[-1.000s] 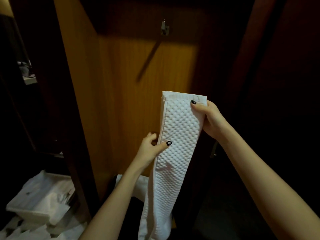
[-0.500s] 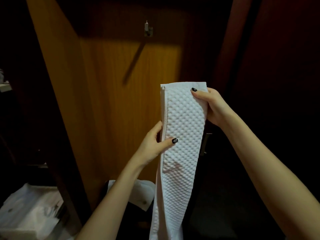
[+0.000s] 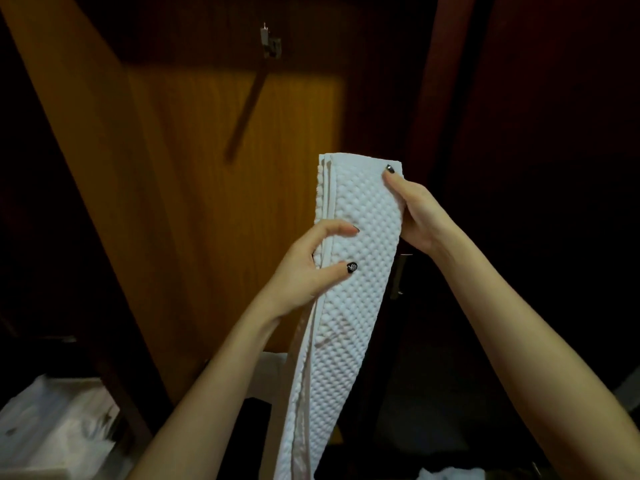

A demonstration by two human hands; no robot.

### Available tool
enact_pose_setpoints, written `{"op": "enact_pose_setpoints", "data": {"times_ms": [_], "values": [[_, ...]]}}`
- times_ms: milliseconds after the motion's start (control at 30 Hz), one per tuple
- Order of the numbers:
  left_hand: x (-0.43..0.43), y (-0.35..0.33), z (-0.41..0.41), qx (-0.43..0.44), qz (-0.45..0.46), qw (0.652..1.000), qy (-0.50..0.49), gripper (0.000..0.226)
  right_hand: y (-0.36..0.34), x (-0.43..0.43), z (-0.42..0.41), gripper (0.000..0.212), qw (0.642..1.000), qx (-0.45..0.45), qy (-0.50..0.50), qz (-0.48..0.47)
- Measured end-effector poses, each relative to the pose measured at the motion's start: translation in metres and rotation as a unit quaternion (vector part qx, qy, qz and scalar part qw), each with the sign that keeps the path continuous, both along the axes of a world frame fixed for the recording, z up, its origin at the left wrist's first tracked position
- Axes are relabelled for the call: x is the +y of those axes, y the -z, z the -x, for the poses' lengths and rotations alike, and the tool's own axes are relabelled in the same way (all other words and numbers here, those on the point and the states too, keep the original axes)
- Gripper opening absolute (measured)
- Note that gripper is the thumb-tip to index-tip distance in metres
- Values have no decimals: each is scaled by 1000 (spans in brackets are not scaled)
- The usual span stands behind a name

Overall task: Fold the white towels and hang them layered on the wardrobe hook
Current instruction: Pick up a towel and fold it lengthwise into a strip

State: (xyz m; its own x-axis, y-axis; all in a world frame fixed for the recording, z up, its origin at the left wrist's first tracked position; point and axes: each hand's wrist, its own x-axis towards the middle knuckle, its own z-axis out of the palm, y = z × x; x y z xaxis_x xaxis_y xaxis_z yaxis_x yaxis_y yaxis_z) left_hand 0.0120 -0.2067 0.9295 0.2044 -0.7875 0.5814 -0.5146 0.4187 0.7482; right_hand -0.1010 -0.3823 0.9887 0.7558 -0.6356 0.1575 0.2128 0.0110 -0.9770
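A white waffle-textured towel [image 3: 349, 306] hangs as a long narrow folded strip in front of me, its top edge level and its lower end running out of the frame. My right hand [image 3: 414, 213] grips the strip's upper right edge, thumb on the front. My left hand [image 3: 311, 268] pinches the left edge lower down, thumb on the front and fingers curled round the layered edges. A small metal hook [image 3: 268, 41] sits high on the wooden wardrobe panel [image 3: 214, 174], above and left of the towel, with nothing on it.
White cloth lies in a pale tray [image 3: 52, 431] at the lower left. Another piece of white fabric [image 3: 268, 379] shows behind my left forearm. A dark wardrobe door [image 3: 519, 133] with a metal handle [image 3: 400, 275] stands to the right.
The view has shifted, so the hook now sits further left. My left hand's fingers have come round onto the towel's left edge. My right hand keeps its grip near the top.
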Motion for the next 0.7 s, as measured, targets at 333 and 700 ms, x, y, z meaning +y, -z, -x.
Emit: {"op": "enact_pose_setpoints", "data": {"times_ms": [333,700], "values": [[4,-10,-36,20,40,996,-74,41,95,49,-2,37,998,-15,-67,-8],[-3,61,-34,130,98,936,-312,30,66,50,-36,20,990,-74,34,111]]}}
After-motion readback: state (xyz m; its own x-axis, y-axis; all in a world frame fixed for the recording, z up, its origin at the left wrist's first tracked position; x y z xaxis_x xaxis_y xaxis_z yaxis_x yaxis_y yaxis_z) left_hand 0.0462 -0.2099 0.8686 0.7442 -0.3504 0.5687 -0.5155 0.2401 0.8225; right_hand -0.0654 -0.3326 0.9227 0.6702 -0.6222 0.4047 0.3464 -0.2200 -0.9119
